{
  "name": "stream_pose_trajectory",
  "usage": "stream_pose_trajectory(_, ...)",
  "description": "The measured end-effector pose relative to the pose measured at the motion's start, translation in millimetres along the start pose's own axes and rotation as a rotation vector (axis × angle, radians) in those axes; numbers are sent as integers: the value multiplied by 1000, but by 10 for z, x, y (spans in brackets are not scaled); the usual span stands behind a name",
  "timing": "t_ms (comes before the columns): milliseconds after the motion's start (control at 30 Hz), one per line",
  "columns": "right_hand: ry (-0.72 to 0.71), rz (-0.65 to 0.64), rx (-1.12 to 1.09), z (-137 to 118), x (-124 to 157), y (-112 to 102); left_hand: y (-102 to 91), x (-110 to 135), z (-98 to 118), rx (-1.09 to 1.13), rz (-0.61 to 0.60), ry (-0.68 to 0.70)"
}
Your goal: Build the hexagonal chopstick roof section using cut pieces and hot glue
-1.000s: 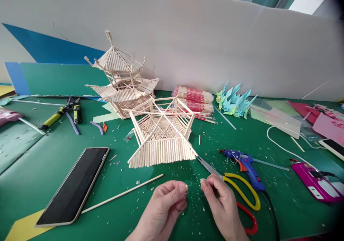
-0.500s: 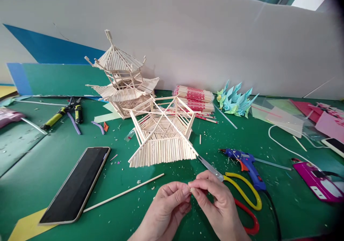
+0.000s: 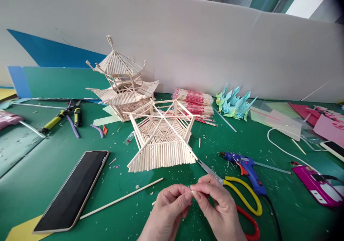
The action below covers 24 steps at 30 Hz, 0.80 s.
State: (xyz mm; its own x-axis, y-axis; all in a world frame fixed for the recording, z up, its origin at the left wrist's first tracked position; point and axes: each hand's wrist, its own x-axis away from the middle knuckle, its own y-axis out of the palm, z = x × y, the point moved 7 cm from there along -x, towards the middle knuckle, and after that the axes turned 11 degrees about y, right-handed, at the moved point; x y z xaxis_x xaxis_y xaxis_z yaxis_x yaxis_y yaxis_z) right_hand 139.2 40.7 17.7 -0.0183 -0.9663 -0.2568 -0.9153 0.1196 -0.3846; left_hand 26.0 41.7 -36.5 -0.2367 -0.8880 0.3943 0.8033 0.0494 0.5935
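Observation:
Both hands meet fingertip to fingertip low in the view, just in front of a wooden-stick model (image 3: 162, 156). My left hand (image 3: 172, 207) is closed in a pinch, and so is my right hand (image 3: 216, 201). Something tiny and pale shows where the fingertips meet, too small to name. A short stick end (image 3: 153, 203) peeks out beside the left hand; I cannot tell whether it is held. Scissors (image 3: 228, 185) with yellow and red handles lie by the right hand, partly behind it. Left of the hands, a long thin stick (image 3: 123, 198) rests on the green table.
Behind stands a taller stick pagoda (image 3: 120, 86), near bundled sticks (image 3: 195, 101) and blue-green folded paper (image 3: 235, 103). A blue glue gun (image 3: 248, 169) with a cord lies at right. At left are a smartphone (image 3: 72, 190) and yellow-black pliers (image 3: 57, 121).
The camera view has tilted slightly, so the scene sits a little lower. Both hands stay pinched together, with fingertips shifted only slightly.

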Motion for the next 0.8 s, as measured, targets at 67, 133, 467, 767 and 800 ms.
stream_pose_trajectory(67, -9, -12, 8, 20, 12, 13, -18, -7, -13, -6, 2, -1)
stream_pose_trajectory(133, -8, -17, 14, 37, 20, 19, -28, -18, -11, -29, 0, 11)
stream_pose_trajectory(467, -18, 127, 39, -6, -75, -117, 126, -80, 117, -157, 5, 109)
stream_pose_trajectory(767, -93, 221, 99, -95, -138, -166, 355, -200, 213, -30, 20, 149)
stream_pose_trajectory(800, -71, 224, 87, -72, -155, -163, 374, -214, 219, -14, 20, 155)
